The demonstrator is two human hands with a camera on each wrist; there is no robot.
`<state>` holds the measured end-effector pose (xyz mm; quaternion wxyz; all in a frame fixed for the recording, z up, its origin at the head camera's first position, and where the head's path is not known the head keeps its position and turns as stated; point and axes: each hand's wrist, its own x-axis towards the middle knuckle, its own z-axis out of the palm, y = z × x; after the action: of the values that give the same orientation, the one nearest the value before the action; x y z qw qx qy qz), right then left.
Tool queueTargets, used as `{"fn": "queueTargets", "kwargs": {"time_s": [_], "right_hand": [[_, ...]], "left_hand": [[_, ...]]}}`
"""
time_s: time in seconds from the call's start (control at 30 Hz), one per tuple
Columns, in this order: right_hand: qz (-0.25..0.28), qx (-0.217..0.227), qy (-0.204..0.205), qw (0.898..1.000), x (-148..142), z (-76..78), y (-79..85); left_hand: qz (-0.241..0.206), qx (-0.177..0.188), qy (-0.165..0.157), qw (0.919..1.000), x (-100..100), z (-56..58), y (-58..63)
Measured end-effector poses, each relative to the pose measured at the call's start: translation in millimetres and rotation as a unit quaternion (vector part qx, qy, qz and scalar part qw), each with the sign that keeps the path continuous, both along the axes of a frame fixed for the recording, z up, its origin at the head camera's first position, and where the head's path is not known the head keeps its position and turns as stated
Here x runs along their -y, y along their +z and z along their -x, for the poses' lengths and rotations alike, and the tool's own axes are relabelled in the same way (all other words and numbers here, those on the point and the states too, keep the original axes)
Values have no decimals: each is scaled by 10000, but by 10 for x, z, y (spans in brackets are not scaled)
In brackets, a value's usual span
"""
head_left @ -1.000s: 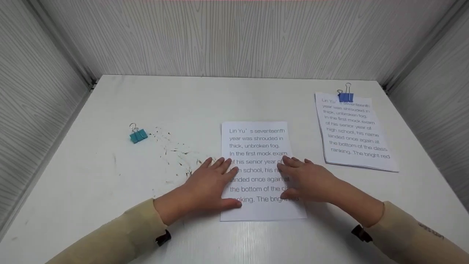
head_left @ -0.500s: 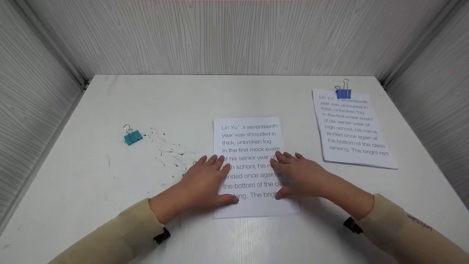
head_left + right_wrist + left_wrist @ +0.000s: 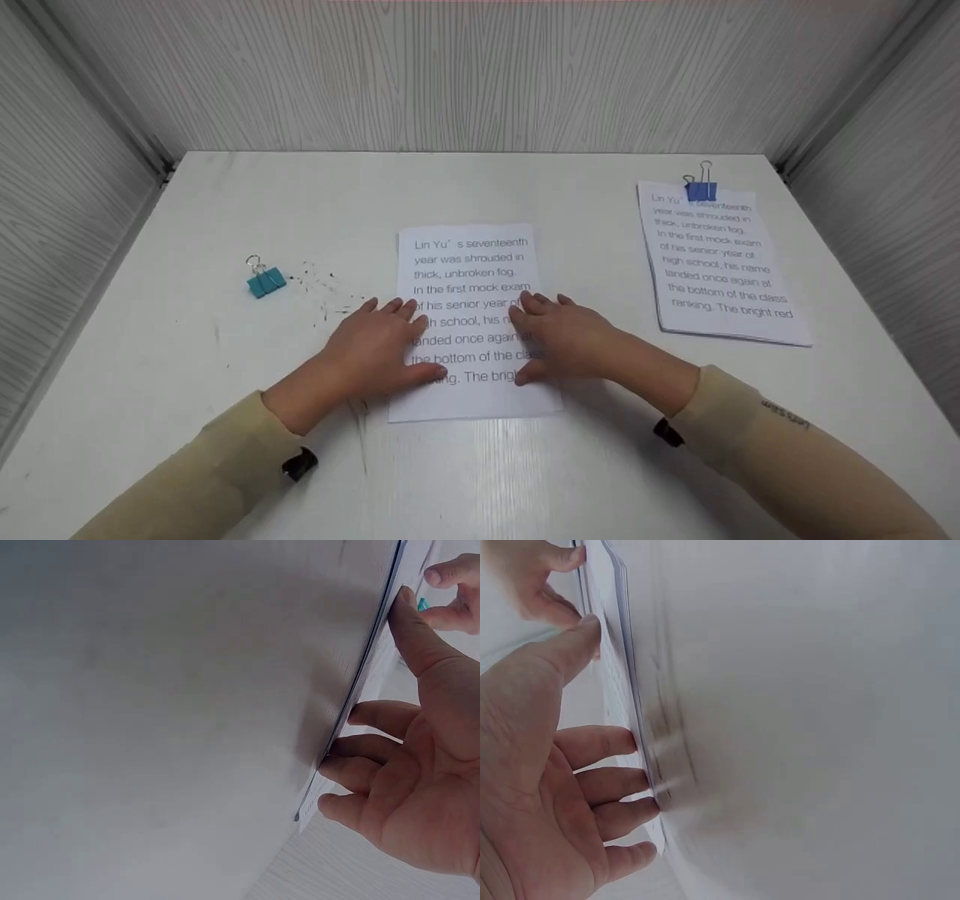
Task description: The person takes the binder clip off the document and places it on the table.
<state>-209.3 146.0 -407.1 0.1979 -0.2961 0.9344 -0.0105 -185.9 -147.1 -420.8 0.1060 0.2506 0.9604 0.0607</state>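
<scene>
And here it goes: on my head view the loose stack of white printed paper sheets [image 3: 472, 326] slides leftward and away from me across the white worktop [image 3: 600, 472], ending up around midway between the left and right edges. A second ago it sits further right; now it's closer to the teal metal binder clip [image 3: 267, 282] lying towards the left edge, and it covers more of the dark specks [image 3: 322, 277] on that side.

Both hands travel with it. My left hand [image 3: 375, 345] is along the stack's left side, fingers slightly apart, tips against the paper, thumb resting on the top page. My right hand [image 3: 566, 341] mirrors it on the right side, thumb on the page too, fingers close together and not wrapped round anything.

Over by the far right corner, the second white paper stack [image 3: 720, 262] stays put, the blue metal binder clip [image 3: 702, 192] biting its top edge.

What does the shift mean? I read it as the loose sheets moving as one block, guided from both sides. Several paper edges show in my left wrist view, so I can't call them perfectly flush. No clip shows on this stack yet.
</scene>
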Motion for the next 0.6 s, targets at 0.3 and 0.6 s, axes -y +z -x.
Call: {"fn": "queueTargets", "kwargs": {"time_s": [0.3,0.6], "right_hand": [[37,-5,66,10000,251,116,-21],[141,-35,190,9997,538,171,-71]], "left_hand": [[99,-15,193,9998,239,23,1],[133,-64,456,9989,498,-28,1]]}}
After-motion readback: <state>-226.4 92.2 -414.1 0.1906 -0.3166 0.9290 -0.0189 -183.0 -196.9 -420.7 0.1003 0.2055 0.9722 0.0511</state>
